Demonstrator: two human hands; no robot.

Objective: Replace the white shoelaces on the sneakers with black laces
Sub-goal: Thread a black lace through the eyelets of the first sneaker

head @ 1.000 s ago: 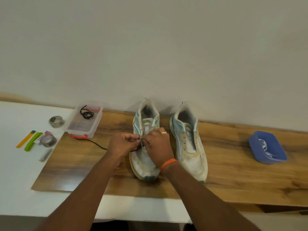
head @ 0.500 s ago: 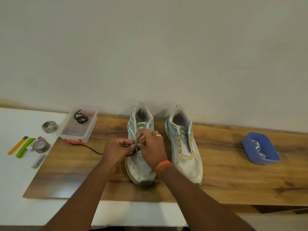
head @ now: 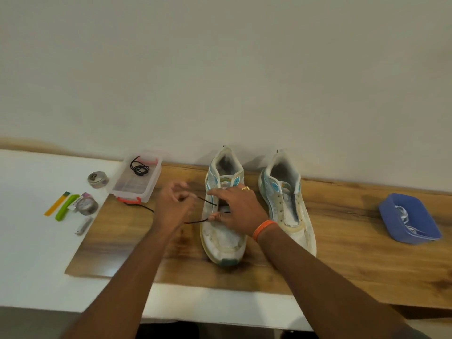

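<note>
Black lace point(head: 206, 201) runs from the blurred left hand point(head: 174, 206), whose curled fingers pinch it, into the sneaker point(head: 223, 216) under the right hand point(head: 236, 207), which pinches the lace against the eyelets. Right of both hands stands the second sneaker point(head: 288, 204) on the wooden bench point(head: 342, 253).

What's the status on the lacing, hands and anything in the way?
Left hand pinches black lace; right hand holds left sneaker. Lace in lower eyelets only. Right sneaker unlaced. Nothing in the way.
</note>
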